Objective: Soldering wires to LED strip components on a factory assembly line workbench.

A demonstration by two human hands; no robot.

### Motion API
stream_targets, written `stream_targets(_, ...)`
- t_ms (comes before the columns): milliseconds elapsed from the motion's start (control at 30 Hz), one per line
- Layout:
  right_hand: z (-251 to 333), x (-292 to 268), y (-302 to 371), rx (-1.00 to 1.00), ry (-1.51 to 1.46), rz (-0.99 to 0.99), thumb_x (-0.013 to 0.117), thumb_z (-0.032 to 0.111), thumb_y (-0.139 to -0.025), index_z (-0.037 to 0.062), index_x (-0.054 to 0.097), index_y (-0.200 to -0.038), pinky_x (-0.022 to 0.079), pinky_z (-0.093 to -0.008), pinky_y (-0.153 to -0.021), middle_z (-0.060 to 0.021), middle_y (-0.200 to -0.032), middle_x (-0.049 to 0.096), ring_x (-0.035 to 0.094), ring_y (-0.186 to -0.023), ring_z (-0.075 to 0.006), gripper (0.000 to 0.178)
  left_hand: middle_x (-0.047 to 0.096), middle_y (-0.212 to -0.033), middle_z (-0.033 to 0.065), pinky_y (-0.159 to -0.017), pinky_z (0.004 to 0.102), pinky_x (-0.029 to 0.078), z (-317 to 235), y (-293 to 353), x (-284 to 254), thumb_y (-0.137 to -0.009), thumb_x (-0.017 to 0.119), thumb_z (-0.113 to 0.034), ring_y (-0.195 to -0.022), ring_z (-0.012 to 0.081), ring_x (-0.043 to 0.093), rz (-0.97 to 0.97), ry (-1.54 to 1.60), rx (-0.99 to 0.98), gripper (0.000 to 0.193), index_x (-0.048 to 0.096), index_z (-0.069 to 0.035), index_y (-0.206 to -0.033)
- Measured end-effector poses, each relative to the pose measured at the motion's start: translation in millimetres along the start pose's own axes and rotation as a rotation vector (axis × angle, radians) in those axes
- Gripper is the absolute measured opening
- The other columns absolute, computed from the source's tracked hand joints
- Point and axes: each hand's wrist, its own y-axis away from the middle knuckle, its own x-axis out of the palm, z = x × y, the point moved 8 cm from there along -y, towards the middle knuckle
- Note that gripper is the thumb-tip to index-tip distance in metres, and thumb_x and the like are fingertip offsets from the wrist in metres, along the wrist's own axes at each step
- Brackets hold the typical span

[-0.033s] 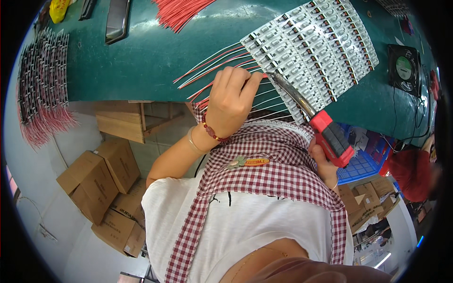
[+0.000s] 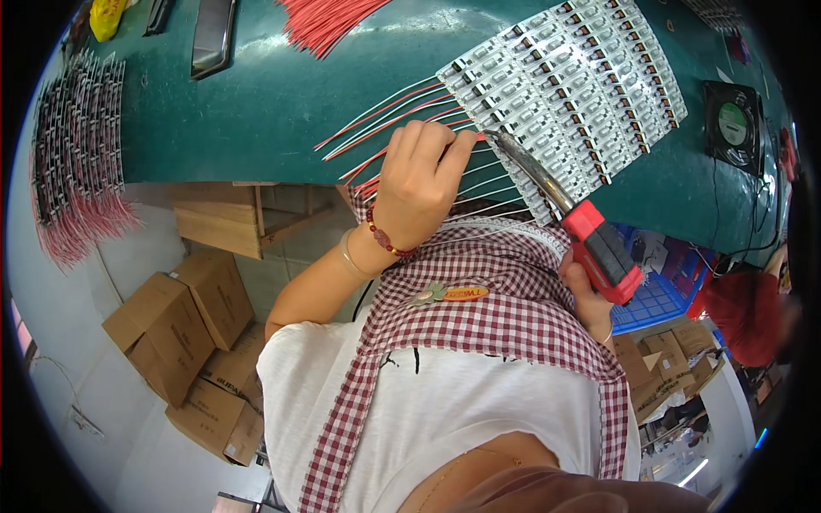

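A panel of small white circuit boards (image 2: 569,94) lies at a slant on the green table, its lower end over the apron. Red and white wires (image 2: 359,132) fan out from its left edge. My left hand (image 2: 417,179) is pinched on a red wire (image 2: 481,136), holding its end against that edge. The soldering iron (image 2: 601,248), with a red and black handle and a darkened metal shaft, is in my right hand (image 2: 586,299). Its tip meets the board beside the wire end. The handle hides part of my right fingers.
A bundle of red wires (image 2: 329,21) and a dark phone-like slab (image 2: 212,38) lie farther back. Wired boards (image 2: 77,145) hang over the left table edge. A black fan (image 2: 734,126) sits at right, above a blue basket (image 2: 654,299). Another person's red sleeve (image 2: 744,316) shows there.
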Motion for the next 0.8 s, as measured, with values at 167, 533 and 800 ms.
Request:
stream_targets(167,0.9,-7.7,6.5,0.007,-0.132,-0.117,0.073,0.002,-0.076,0.0022,0.071,-0.099,0.052,-0.0337,-0.064,-0.0137,-0.09,0.069,0.068,-0.074,-0.0295,0.023,0.052,-0.081,0.007,-0.064,0.0351,0.043,0.3,0.9,0.7,-0.071,0.069,0.007,-0.072,0.0232,0.052,0.018,-0.002,-0.008,0.029,0.068,-0.001,-0.099)
stream_targets(533,-13.4,-4.8,17.0,0.173,-0.487,-0.086,0.072,0.009,-0.084,0.0016,0.071,-0.098,0.052,-0.0311,-0.067,-0.0088,-0.088,0.07,0.067,-0.076,-0.0189,0.016,0.056,-0.084,0.0046,-0.066,0.034,0.04,-3.5,4.5,-6.7,-0.073,0.068,-0.003,-0.075,0.0207,0.052,-0.004,-0.019,0.06,0.027,0.07,-0.001,-0.1)
stream_targets(800,-17.8,-0.9,12.8,0.064,-0.236,-0.101,0.073,0.011,-0.082,0.0018,0.072,-0.098,0.053,-0.0316,-0.069,-0.011,-0.089,0.07,0.068,-0.077,-0.0229,0.019,0.053,-0.084,0.0058,-0.067,0.0346,0.04,1.3,8.1,2.8,-0.075,0.065,-0.005,-0.076,0.0218,0.051,0.033,0.013,0.014,0.028,0.069,0.001,-0.102)
